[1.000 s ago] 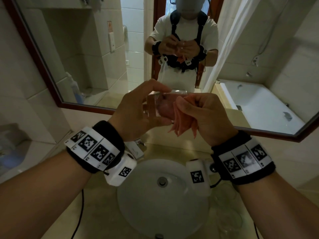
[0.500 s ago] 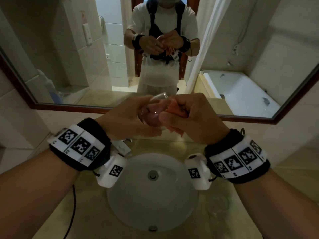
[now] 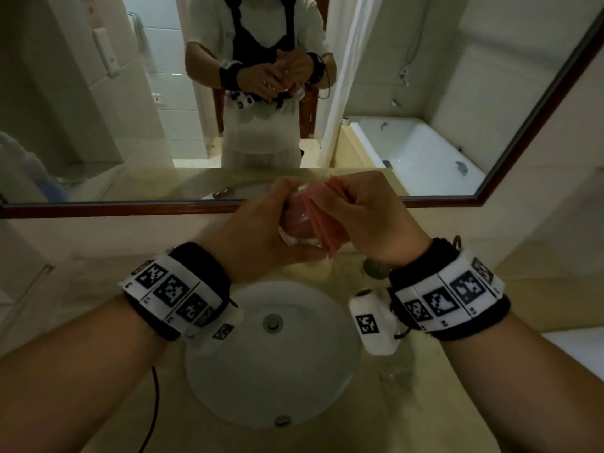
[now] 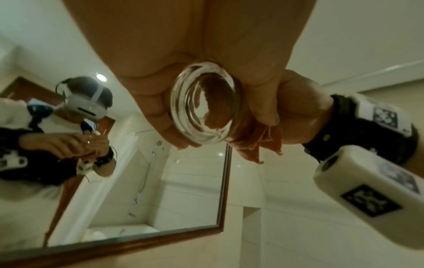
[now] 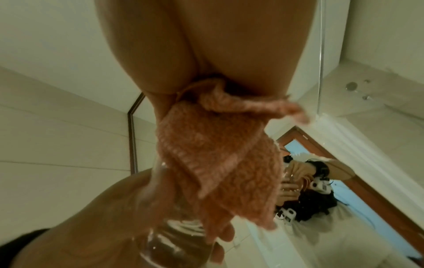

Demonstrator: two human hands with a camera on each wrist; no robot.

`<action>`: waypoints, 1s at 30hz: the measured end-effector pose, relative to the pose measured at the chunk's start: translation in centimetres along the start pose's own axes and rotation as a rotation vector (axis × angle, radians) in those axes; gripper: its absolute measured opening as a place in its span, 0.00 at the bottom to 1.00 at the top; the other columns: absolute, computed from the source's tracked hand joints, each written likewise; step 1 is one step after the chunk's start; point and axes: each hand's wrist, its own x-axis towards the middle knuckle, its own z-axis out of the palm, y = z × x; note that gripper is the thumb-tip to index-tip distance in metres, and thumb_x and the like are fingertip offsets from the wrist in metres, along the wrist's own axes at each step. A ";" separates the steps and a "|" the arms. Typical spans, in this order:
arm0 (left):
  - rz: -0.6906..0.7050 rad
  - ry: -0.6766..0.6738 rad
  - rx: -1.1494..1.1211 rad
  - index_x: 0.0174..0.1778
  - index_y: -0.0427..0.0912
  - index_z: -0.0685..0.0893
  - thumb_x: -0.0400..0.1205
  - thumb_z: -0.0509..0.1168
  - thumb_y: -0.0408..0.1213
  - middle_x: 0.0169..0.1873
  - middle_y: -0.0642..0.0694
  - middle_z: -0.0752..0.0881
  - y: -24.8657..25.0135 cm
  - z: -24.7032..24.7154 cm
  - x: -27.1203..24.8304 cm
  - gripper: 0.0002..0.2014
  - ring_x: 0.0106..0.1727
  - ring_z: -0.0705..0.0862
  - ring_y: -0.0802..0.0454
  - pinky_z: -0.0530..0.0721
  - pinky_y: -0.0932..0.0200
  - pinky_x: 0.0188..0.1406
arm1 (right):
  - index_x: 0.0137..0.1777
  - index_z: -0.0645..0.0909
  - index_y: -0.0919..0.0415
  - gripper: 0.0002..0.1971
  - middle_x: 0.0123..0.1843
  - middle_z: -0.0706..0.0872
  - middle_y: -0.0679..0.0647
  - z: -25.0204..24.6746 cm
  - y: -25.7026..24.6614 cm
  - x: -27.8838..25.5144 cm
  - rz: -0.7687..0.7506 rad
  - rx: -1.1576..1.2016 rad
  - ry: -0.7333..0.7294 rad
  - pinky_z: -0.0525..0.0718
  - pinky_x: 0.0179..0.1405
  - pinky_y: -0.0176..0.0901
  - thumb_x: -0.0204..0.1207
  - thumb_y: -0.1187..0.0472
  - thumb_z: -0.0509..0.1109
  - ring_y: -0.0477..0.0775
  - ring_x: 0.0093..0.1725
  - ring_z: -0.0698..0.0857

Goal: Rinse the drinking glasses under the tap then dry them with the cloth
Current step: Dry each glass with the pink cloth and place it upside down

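Two hands over sink [image 3: 261,380] — left hand [image 3: 258,230] grips glass [image 3: 295,220]; right hand [image 3: 376,217] holds cloth [image 3: 322,223]

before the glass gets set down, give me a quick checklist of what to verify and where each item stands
1. Left hand has a firm grip on the glass: ok, fingers wrap its side.
2. Right hand holds the cloth: ok, bunched in the fingers.
3. Cloth reaches inside the glass: ok, seen through the base in the left wrist view.
4. Glass fully dry: cannot tell, glare hides any drops.
5. Glass is over the basin: ok.
6. Room on the counter to its right: cannot tell, something clear and faint stands there.
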 end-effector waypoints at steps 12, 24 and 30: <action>-0.028 -0.150 -0.552 0.49 0.67 0.78 0.64 0.81 0.57 0.44 0.60 0.87 -1.9 3.0 1.9 0.23 0.41 0.87 0.56 0.81 0.50 0.39 | 0.47 0.85 0.78 0.25 0.33 0.82 0.75 -0.9 0.7 -5.0 0.286 0.110 0.654 0.82 0.30 0.54 0.88 0.52 0.63 0.62 0.29 0.81; -0.156 -0.285 -0.140 0.58 0.53 0.74 0.69 0.79 0.57 0.52 0.55 0.82 -0.6 11.2 11.6 0.28 0.51 0.84 0.56 0.85 0.56 0.47 | 0.51 0.84 0.80 0.27 0.50 0.85 0.82 -10.4 9.2 -9.1 0.463 0.169 0.904 0.89 0.50 0.67 0.87 0.49 0.65 0.69 0.42 0.88; -0.235 -0.384 0.220 0.63 0.51 0.74 0.67 0.77 0.64 0.55 0.52 0.81 -0.2 19.3 18.2 0.35 0.55 0.82 0.48 0.83 0.50 0.58 | 0.48 0.79 0.81 0.30 0.43 0.84 0.81 -16.2 17.0 -10.0 0.587 0.197 0.830 0.89 0.43 0.74 0.86 0.46 0.65 0.80 0.40 0.86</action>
